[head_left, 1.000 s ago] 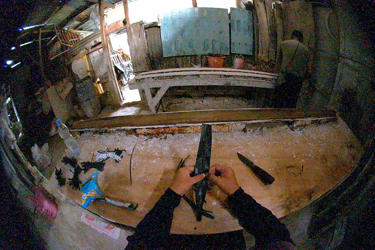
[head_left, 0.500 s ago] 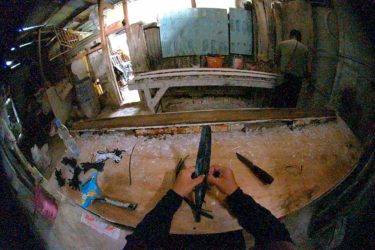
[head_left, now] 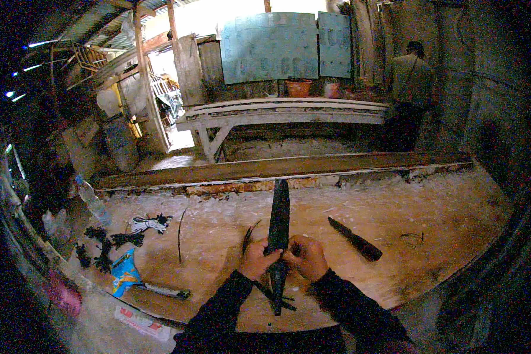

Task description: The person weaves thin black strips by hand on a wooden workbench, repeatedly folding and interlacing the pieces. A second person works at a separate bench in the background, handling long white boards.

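A long, dark, flat blade-shaped piece (head_left: 279, 215) stands out away from me over the bench, its wide end toward the far side. My left hand (head_left: 257, 259) is closed round its left edge at mid-length, thumb across the face. Against the right edge, my right hand (head_left: 308, 258) is closed in a pinch; what lies between its fingertips is too small to make out. Thin dark strips (head_left: 282, 300) cross the piece's near end. Beside my left hand lies a curved dark strip (head_left: 249, 235). A dark, tapered, knife-like object (head_left: 357, 240) rests to the right.
Across the wooden bench (head_left: 430, 224), at left, are black cord bundles (head_left: 104, 248), a white cord bundle (head_left: 148, 224), a blue packet (head_left: 125, 272), a dark-handled tool (head_left: 166, 291) and a clear bottle (head_left: 92, 202). A raised board (head_left: 277, 167) edges the far side. Someone (head_left: 411, 88) stands beyond.
My right fingertips have come in closer against the dark piece. Its top has turned slightly, while the whole view has shifted a little.
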{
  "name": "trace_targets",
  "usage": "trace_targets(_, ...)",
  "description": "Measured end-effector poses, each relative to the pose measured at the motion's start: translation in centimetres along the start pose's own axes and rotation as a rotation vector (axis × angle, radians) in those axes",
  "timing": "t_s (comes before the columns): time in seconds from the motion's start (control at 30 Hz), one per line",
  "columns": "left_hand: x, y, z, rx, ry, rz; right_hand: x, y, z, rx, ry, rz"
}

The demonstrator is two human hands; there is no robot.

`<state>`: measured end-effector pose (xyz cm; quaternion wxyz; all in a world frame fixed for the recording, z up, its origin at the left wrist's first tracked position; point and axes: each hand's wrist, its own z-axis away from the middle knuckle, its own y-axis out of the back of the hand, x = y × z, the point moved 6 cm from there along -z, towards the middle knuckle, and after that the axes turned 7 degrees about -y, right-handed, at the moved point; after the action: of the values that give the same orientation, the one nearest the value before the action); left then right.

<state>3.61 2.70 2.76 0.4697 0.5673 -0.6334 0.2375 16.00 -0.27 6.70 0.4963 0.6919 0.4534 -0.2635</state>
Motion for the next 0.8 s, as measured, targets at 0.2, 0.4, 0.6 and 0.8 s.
trace_targets(0.2, 0.1, 0.2, 0.2, -0.036, 0.022, -0.055, 0.0, 0.1, 0.2, -0.003, 0.001, -0.116)
trace_targets(0.4, 0.6, 0.0, 0.2, -0.088, 0.030, 0.023, 0.2, -0.1, 0.1, -0.042, -0.007, -0.078)
trace_targets(0.6, 0.2, -0.4, 0.4, -0.074, 0.172, 0.350, 1.8, -0.3, -0.5, -0.120, -0.177, -0.186)
trace_targets(0.8, 0.3, 0.2, 0.4, -0.079, 0.175, 0.488, 2.1, -1.8, -0.5, -0.302, -0.125, -0.429)
